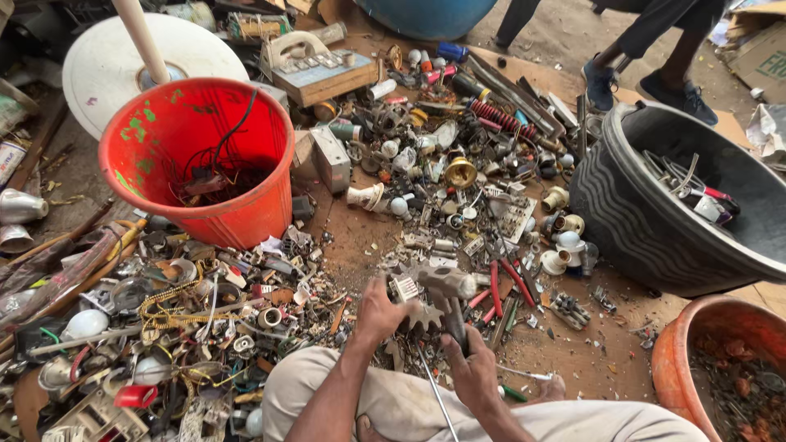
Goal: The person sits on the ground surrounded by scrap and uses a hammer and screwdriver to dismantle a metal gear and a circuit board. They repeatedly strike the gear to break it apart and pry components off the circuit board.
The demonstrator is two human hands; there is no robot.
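A person seated on the ground amid sorted scrap steadies a small toothed metal part [417, 313] with the left hand [378, 313], fingers curled shut around it, while the right hand [468, 360] is closed around the handle of a hammer [446, 288] whose head rests just above the piece. A slip looks the likeliest trouble — the hammer head sits close to the left fingers, and a glancing blow could pinch them or send fragments flying toward the face. Both forearms reach forward over the knees, wrists low. A red bucket [199, 155] stands to the left, a black tub [655, 221] to the right — loose lamp holders and springs between.
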